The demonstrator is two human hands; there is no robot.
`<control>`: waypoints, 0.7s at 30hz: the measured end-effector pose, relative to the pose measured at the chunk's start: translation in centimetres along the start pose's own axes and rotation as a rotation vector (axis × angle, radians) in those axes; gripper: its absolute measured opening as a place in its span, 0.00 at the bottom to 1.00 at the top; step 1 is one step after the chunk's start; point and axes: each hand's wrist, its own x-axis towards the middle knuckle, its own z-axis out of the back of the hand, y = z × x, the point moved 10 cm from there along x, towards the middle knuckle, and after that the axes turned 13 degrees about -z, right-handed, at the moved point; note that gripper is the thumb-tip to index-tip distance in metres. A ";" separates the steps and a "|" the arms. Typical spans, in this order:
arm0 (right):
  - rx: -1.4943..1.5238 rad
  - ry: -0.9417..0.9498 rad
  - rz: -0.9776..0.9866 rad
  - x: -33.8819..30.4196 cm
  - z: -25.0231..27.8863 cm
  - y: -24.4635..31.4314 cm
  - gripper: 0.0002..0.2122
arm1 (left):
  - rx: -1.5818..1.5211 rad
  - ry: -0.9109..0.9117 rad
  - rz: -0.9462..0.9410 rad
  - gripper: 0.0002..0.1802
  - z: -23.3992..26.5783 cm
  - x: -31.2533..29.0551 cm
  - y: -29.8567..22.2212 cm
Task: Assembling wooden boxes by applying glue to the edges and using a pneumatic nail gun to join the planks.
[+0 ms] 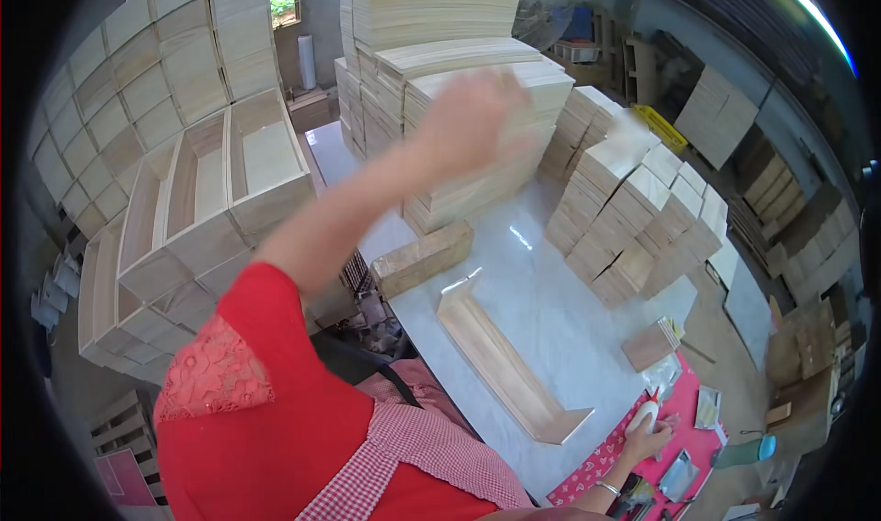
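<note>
My left hand (pixel 473 122) is raised in front of the tall stack of thin wooden boards (pixel 440 11). Motion smears its fingers, so their grip does not show. At the lower right, my right hand (pixel 647 441) closes round a white squeeze bottle (pixel 645 414) with a red tip, above a pink patterned mat (pixel 601 457). Between the hands, a long, partly assembled wooden box (pixel 500 360) lies slantwise on the pale table (pixel 551 337), with upright end pieces at both ends. Beyond its far end rests a thick wooden block (pixel 424 259).
Stacked wooden blocks (pixel 642 209) stand at the table's right side. A small bundle of wooden pieces (pixel 650 344) sits nearer the mat. Open wooden boxes (pixel 197 177) are piled high on the left. A yellow crate (pixel 661 128) and a fan (pixel 546 7) are farther back.
</note>
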 end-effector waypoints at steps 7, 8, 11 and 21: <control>0.190 0.010 -0.037 -2.4 4.5 0.5 0.15 | 0.195 0.832 0.522 0.46 -8.2 1.8 23.1; 0.182 0.030 -0.047 -3.1 5.1 1.0 0.15 | 0.186 0.901 0.523 0.47 -9.3 0.7 24.1; 0.158 0.064 -0.068 -4.0 6.3 1.8 0.15 | 0.157 0.891 0.577 0.47 -9.8 -0.7 25.2; 0.391 0.104 0.125 -4.9 9.1 9.0 0.14 | 0.504 0.297 0.189 0.43 -1.7 2.5 16.9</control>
